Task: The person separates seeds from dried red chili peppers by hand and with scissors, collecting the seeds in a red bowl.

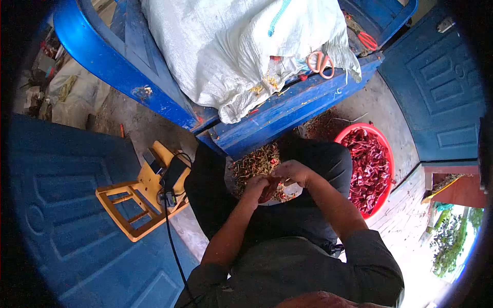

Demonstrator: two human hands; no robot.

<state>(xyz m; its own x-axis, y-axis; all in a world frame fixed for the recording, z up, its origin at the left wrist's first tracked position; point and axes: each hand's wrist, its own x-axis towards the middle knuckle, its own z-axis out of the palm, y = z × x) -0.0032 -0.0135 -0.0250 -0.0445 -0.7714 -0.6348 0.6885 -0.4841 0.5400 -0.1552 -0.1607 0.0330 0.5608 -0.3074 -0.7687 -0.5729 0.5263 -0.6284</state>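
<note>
My left hand (256,188) is closed around a dark red dried chili pepper (268,191), held between my knees. The fingers of my right hand (291,171) are pinched together at the top of the same chili pepper, close beside the left. Whether they grip its stem cannot be made out. Below both hands lies a heap of pale stems and bits (257,165), with some red flecks in it. To the right of my leg stands a red basin (392,172) full of dried chili peppers (365,169).
In front is a blue metal cart (303,110) bearing a white woven sack (205,46). Pink-handled scissors (320,64) lie at its edge, red-handled scissors (367,41) farther back. A small wooden chair (134,211) with a black cable stands at left. Blue doors (72,205) flank both sides.
</note>
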